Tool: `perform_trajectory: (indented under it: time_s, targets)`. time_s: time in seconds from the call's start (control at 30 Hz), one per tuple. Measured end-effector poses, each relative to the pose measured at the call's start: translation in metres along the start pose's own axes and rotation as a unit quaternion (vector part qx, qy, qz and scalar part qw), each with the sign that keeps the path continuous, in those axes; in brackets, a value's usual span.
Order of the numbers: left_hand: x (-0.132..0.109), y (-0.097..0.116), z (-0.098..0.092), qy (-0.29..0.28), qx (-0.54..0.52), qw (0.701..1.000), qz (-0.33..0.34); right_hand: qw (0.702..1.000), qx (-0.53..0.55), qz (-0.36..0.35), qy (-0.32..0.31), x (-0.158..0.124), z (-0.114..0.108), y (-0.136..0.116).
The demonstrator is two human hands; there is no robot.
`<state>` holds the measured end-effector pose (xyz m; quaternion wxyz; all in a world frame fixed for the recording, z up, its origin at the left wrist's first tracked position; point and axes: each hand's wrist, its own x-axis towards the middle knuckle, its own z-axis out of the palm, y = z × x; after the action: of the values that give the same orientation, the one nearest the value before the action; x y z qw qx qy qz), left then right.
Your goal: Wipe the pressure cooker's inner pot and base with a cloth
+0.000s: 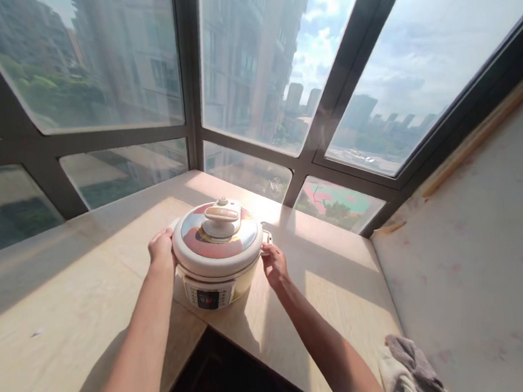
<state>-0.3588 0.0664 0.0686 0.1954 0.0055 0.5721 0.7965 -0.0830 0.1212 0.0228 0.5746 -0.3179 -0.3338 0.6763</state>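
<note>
Upright cooker (pixel 218 254), panel turned toward the wearer, is clasped at both sides by left hand (pixel 162 248) and right hand (pixel 274 265), fingertips partly hidden.

a sunlit corner of pale wooden counter (pixel 69 298) under dark-framed windows (pixel 189 74).
the counter runs along both glass walls and meets in the corner, with a dark opening (pixel 223 382) cut into its near edge. a crumpled grey and white cloth (pixel 409 366) lies at its right end, just beside a pale, blotchy wall (pixel 477 250). a bare wooden strip (pixel 480 134) runs along the top of that wall, under the window frame. outside stand tall apartment blocks (pixel 249 50), a green and red sports court (pixel 339 198) below, and a cloudy blue sky (pixel 435 34).
</note>
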Motion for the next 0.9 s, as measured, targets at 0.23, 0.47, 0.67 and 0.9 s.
perform_trajectory:
  time_s: [0.23,0.47,0.67,0.9]
  targets:
    - [-0.083,-0.029,0.03,-0.051,-0.012,0.994,-0.099,0.997,-0.01,-0.047,0.054,-0.028,-0.074,-0.049]
    - [-0.179,-0.065,0.063,-0.135,-0.012,0.983,-0.123,0.987,-0.04,-0.108,0.115,-0.062,-0.151,-0.108]
    - [-0.209,-0.082,0.07,-0.19,0.004,0.975,-0.111,0.984,-0.067,-0.106,0.125,-0.087,-0.177,-0.135]
    - [-0.184,-0.096,0.052,-0.274,0.129,0.953,0.034,0.983,-0.074,-0.12,0.118,-0.089,-0.179,-0.126]
